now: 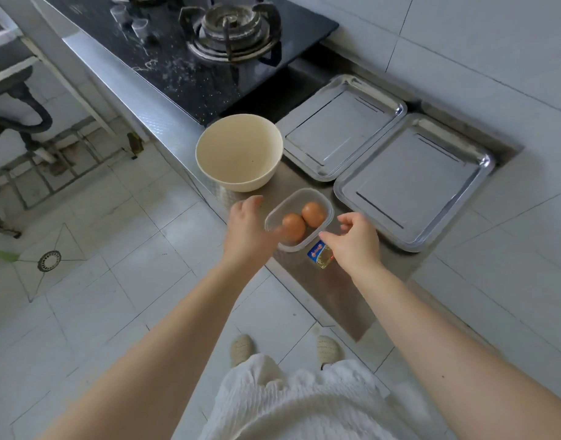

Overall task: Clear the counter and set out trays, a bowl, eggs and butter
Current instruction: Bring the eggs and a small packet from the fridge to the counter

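Both hands are hovering over the near end of the steel desk (333, 293), neither one gripping anything.

Left hand (245, 230) is sitting at the left side of the clear plastic container (323, 203), fingers loosely open and blurred at the tips; can't tell if they're touching the wall. Right hand (355, 241) is hanging at the container's near right corner, fingers curled but open, thumb and forefinger tips close to the rim and just above the butter packet (320, 255). No visible contact with either.

The container is holding two brown eggs (313, 214), lying side by side and touching. The butter packet, a small blue-label portion with yellow showing, is lying on the desk just beside the container's near edge.

The cream bowl (239, 152) is standing upright behind the container, near the desk's front edge, nothing in it. Two steel trays are lying flat next to each other against the tiled wall: far tray (344, 127) just right of the bowl, near tray (414, 182) right of the container, rims touching or nearly so.

The black gas hob (190, 65) is sitting at the far end of the desk, beyond the bowl.
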